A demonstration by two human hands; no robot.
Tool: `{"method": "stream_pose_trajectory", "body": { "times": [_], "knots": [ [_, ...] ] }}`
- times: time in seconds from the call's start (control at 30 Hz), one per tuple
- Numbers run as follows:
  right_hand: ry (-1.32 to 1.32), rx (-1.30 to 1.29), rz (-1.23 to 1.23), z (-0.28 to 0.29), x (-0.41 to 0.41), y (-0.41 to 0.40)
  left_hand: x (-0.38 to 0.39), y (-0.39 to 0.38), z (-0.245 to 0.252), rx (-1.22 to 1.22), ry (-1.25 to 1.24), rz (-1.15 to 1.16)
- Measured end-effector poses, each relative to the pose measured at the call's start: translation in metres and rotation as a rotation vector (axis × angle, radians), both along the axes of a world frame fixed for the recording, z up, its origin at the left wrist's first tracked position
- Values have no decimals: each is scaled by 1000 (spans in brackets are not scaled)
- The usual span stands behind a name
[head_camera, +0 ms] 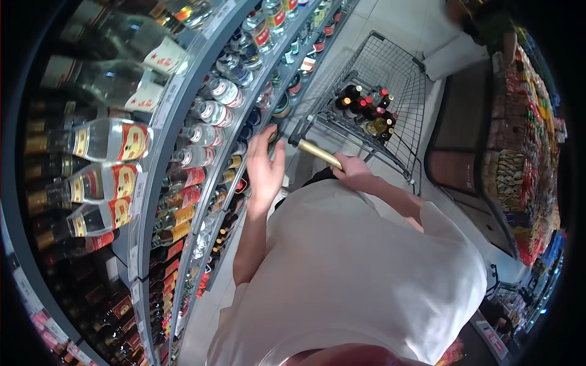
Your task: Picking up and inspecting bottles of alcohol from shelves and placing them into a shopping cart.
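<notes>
My right hand (pixel 353 171) is closed around the gold-coloured handle (pixel 319 153) of a wire shopping cart (pixel 397 68). Inside the cart, near the handle end, stand several glass bottles (pixel 366 109) with red, yellow and pale caps. My left hand (pixel 266 167) is raised beside the shelves, fingers apart, with nothing in it. Closest to it are small bottles (pixel 235 161) on a lower shelf. Further left, clear bottles with red and white labels (pixel 215 113) fill the middle shelf, and large clear bottles with red and yellow labels (pixel 135 141) stand on the upper shelf.
Grey shelving with price strips (pixel 167 103) runs along my left side. A dark display stand (pixel 458 123) piled with packaged goods (pixel 508 178) is on the right. Another person (pixel 485 27) is beyond the cart at the upper right. Pale floor tiles (pixel 393 18) show past the cart.
</notes>
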State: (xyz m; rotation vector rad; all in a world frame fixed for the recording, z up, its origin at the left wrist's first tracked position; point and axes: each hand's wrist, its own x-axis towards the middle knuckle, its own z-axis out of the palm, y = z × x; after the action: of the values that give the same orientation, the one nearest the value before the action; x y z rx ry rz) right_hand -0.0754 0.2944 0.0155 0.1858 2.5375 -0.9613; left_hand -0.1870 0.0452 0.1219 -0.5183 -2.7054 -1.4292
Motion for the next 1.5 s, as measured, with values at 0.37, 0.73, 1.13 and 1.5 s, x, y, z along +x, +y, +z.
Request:
{"method": "stream_pose_trajectory", "body": {
  "times": [0.37, 0.73, 1.13, 1.5],
  "knots": [
    [-405, -928, -86, 44, -82, 163, -13, 97, -117, -433, 145, -151],
    [87, 153, -452, -136, -171, 363, -19, 111, -108, -565, 30, -134],
    [-306, 523, -202, -194, -198, 345, -16, 110, -110, -601, -5, -88],
    [-284, 470, -327, -241, -210, 366, -17, 110, -110, -584, 27, -112]
  ]
}}
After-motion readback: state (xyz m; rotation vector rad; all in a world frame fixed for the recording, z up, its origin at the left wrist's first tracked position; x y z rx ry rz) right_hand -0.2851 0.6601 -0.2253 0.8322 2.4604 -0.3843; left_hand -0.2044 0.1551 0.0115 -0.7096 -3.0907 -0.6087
